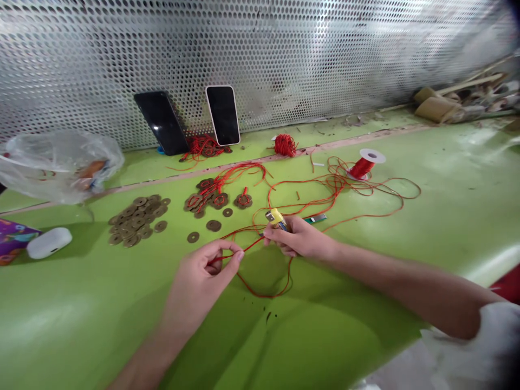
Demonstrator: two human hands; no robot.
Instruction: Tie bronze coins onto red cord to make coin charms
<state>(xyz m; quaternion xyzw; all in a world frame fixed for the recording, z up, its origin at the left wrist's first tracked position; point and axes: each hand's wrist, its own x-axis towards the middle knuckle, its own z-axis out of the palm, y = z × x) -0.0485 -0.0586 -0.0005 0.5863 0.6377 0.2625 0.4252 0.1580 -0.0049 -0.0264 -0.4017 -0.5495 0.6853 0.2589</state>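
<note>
My left hand [211, 271] pinches a thin red cord [255, 245] between thumb and forefinger. That cord runs taut across to my right hand [298, 236], whose fingers close around a yellow lighter [277, 219] with its metal top pointing up and left. The cord's other end meets the right fingertips. A slack loop of red cord hangs below, between both hands. Just beyond the hands lie a few loose round coins with holes [193, 237] and coin clusters tied with red cord [219, 200]. A green-handled tool [316, 219] is partly hidden behind my right hand.
A coin pile [138, 219] sits left on the green table [101, 314]. A red cord spool [361, 167] stands right, near a red cord bundle [285, 145]. Two phones, one black [162, 122], one white-edged [223, 115], lean on perforated metal. A plastic bag [60, 162] and white case [49, 242] lie left.
</note>
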